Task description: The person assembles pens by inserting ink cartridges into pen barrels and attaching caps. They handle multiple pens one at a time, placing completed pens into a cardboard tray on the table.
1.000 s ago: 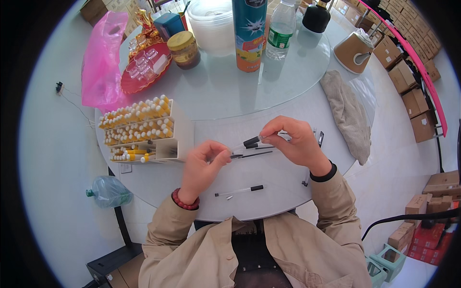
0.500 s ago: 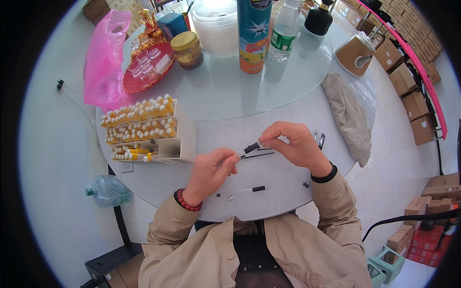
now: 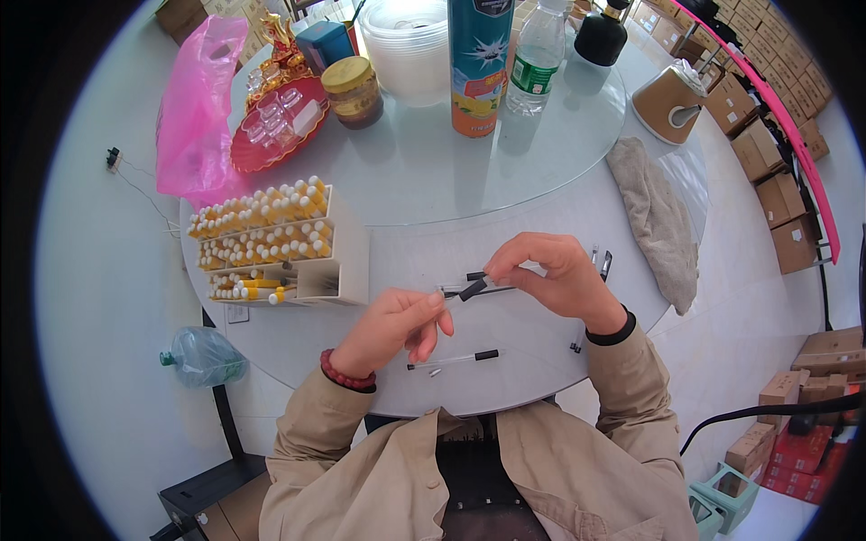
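Observation:
My left hand (image 3: 397,329) pinches one end of a pen part with a black grip (image 3: 472,289) between thumb and forefinger, its other fingers loosely curled. At the upper end of the same part, the thumb and fingertips of my right hand (image 3: 550,270) are closed on it. The held part tilts up to the right above the white table; its ends are partly hidden by my fingertips. Behind it lie more thin pen parts, one with a black end (image 3: 475,276). Nearer me rests a clear pen barrel (image 3: 456,360) with a black grip, beside a tiny pen tip (image 3: 436,372).
To the left stands a cream rack (image 3: 354,252) full of yellow, white-ended sticks. More pens (image 3: 605,264) lie beyond my right wrist, near a grey cloth (image 3: 654,221). A glass turntable (image 3: 406,194) at the back carries a spray can (image 3: 478,72), bottle (image 3: 534,63) and jar (image 3: 352,93).
The black grip has dropped slightly toward me, showing another black-ended part on the table behind. My left hand has shifted a little and its lower fingers have loosened. My right hand barely moved.

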